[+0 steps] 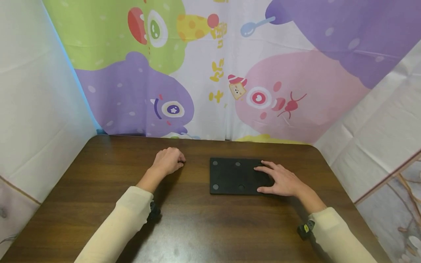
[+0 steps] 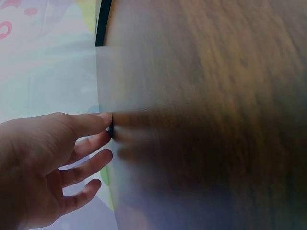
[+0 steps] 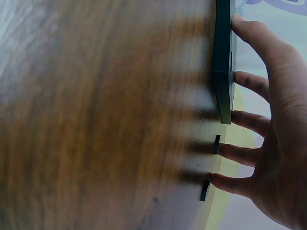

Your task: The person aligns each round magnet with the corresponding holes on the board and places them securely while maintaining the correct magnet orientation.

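Note:
A black rectangular board (image 1: 227,175) with several round spots, grey and dark, lies flat right of the table's middle. My right hand (image 1: 284,180) spreads over its right end. In the right wrist view, thumb, index and middle fingertips touch the board (image 3: 223,81). The ring finger reaches a small black piece (image 3: 217,144) on the table, and the little finger another black piece (image 3: 205,190). Left of the board, close to the tabletop, my left hand (image 1: 167,160) pinches a thin, small black piece (image 2: 112,127) between thumb and index finger; its other fingers are loosely bent.
The brown wooden table (image 1: 197,226) has rounded far corners. A curtain printed with cartoon figures (image 1: 210,73) hangs right behind its far edge, and pale sheets (image 1: 378,128) flank both sides. Each wrist carries a small dark camera (image 1: 306,229).

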`<state>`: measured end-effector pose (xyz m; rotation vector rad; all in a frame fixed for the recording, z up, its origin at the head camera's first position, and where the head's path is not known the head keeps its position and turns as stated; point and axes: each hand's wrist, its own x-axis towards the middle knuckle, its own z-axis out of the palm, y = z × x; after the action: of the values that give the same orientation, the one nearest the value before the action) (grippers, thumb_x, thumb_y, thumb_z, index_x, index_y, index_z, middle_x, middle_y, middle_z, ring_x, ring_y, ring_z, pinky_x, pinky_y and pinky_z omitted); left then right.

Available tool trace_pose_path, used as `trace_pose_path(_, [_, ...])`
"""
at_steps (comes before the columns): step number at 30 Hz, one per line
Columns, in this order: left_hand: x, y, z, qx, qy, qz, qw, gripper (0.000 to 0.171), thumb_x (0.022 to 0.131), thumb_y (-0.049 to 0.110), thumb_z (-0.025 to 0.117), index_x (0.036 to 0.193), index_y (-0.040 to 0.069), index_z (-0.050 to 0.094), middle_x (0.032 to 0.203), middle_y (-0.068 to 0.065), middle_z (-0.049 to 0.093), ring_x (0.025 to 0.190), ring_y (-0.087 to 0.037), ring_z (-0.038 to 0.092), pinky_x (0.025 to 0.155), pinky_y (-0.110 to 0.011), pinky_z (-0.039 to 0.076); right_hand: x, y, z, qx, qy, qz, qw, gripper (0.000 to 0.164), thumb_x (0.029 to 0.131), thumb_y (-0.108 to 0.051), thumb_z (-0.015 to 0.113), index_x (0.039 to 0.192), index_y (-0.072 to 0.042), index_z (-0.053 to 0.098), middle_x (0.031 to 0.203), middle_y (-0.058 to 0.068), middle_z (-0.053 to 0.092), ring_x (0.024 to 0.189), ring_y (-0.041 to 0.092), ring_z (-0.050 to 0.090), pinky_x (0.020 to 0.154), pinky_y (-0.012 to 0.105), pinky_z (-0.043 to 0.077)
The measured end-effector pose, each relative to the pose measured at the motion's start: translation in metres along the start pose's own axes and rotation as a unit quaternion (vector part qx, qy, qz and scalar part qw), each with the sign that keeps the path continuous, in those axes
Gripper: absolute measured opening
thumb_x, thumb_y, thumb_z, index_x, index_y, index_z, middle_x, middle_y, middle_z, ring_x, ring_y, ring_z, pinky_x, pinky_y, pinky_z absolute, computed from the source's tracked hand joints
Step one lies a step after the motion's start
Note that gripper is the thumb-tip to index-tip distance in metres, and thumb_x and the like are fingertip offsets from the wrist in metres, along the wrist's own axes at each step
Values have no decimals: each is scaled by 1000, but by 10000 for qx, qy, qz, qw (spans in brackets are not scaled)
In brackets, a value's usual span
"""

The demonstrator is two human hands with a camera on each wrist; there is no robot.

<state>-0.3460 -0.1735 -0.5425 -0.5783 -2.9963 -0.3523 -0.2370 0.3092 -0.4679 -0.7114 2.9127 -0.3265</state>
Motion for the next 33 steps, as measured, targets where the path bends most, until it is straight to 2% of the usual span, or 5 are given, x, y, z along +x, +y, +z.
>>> trace_pose_path(12, [2,-4,1,31,-11,99,9999,11,95,34,93,105,33,90,111,9,88,105,-21,84,84,-50,67,0,1,0,0,24,-1,10000,84,93,-70,81,163,-29,59,178,19,46,151,57,55,102,84,54])
trace_pose_path(21, [-12,14,-21,-47,132,140,9998,11,92,30,95,101,29,91,102,9,88,98,-21,84,80,-47,66,0,1,1,18,20,7,10000,83,94,-69,81,163,-29,59,178,19,46,151,56,55,102,83,54])
trace_pose_path(28, [-2,0,-2,18,254,113,9996,10,90,33,94,99,33,90,99,14,87,97,-20,84,79,-49,65,0,1,1,31,23,18,10000,83,94,-68,81,163,-29,59,178,19,45,152,56,55,102,84,53])
trace_pose_path(29, [-6,7,-12,20,203,100,9997,10,90,31,94,100,31,90,100,12,87,97,-21,84,80,-49,66,0,2,1,24,30,10,10000,83,94,-68,81,163,-29,59,178,19,45,152,56,55,102,84,54])
trace_pose_path(33, [-10,15,-18,3,206,166,9997,10,91,30,92,101,30,90,99,12,87,97,-21,84,79,-48,65,-1,3,2,15,52,14,10000,83,94,-69,80,163,-29,59,178,18,45,151,55,55,102,82,54])
